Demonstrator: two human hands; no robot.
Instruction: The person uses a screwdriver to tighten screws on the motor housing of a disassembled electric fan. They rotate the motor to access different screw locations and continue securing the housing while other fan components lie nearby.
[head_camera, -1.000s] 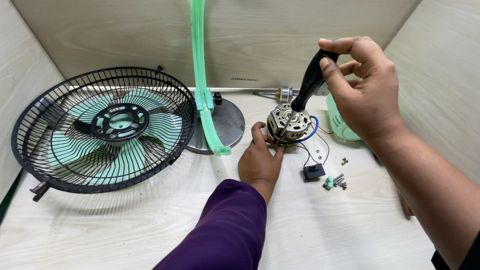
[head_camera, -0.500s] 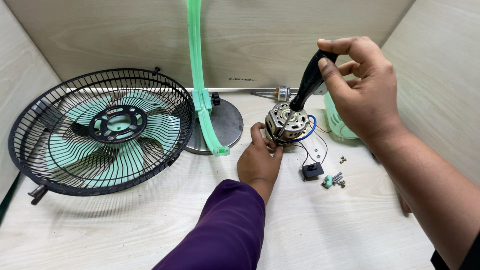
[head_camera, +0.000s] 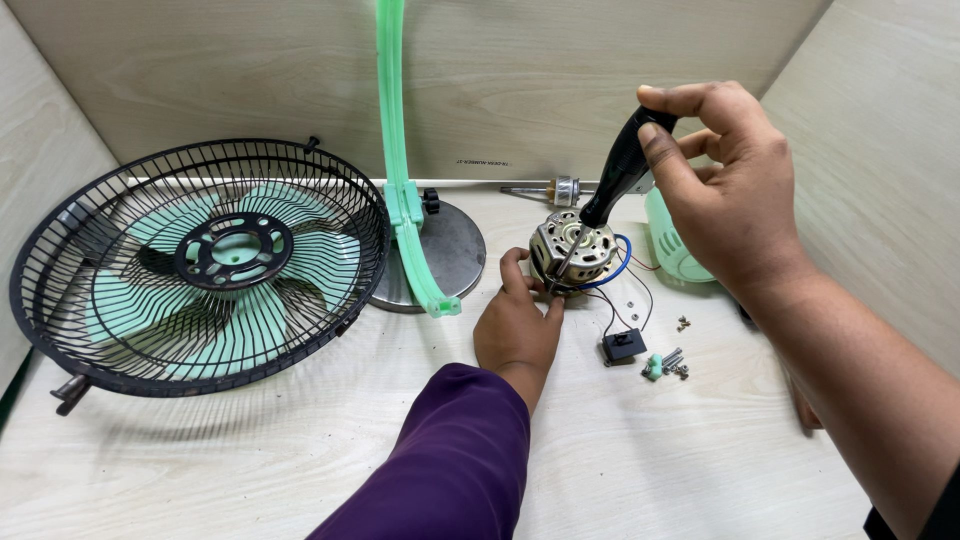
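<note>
1. Right hand (head_camera: 735, 205) raised over the middle of the tabletop (head_camera: 250, 460), fingers (head_camera: 665, 165) wrapped around the black handle of a screwdriver (head_camera: 612, 175), tip down on the fan motor (head_camera: 572, 250).
2. Left hand (head_camera: 517, 325), purple sleeve behind it, fingers (head_camera: 510, 268) pinched on the near-left edge of the motor, steadying it.
3. Motor resting on the tabletop, blue, red and black wires (head_camera: 625, 290) trailing right and near to a small black block (head_camera: 624, 345).
4. Loose screws (head_camera: 668, 365) and a small green piece just right of that block.
5. Pale green housing (head_camera: 672, 245) behind the right hand.
6. Green stand arm (head_camera: 400, 180) rising from a round grey base (head_camera: 450, 250), left of the motor.
7. Black wire fan guard (head_camera: 200, 265) with green blades lying far left.
</note>
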